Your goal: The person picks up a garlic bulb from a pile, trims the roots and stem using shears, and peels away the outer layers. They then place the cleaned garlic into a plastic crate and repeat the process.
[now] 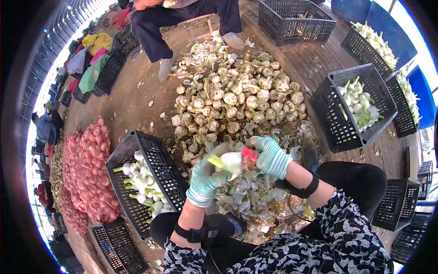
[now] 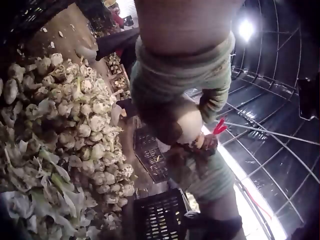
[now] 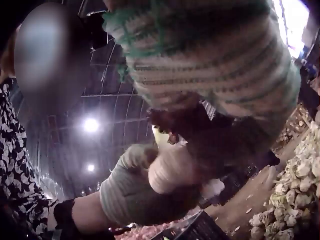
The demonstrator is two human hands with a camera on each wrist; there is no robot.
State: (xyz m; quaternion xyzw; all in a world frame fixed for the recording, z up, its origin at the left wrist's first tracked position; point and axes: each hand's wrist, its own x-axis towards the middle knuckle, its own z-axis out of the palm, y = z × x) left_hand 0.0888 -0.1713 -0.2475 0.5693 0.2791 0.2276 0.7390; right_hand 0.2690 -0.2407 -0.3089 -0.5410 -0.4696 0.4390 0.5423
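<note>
In the head view a white garlic bulb (image 1: 231, 163) with a short green stem is gripped by the gloved left hand (image 1: 207, 176), its stem pointing left. The gloved right hand (image 1: 269, 156) is at the bulb's right side, fingers curled round a small red-handled thing (image 1: 249, 154); its working end is hidden. In the left wrist view the bulb (image 2: 190, 127) lies between the left hand (image 2: 182, 85) and the right hand (image 2: 207, 175), with the red piece (image 2: 220, 127) sticking out. The right wrist view shows the bulb (image 3: 172, 170) close to both hands.
A heap of untrimmed garlic (image 1: 230, 98) lies ahead, with loose peelings (image 1: 246, 196) below the hands. Black crates of white bulbs stand left (image 1: 159, 162) and right (image 1: 328, 114). Red net sacks (image 1: 93, 173) lie far left. Another person's legs (image 1: 155, 36) are beyond the heap.
</note>
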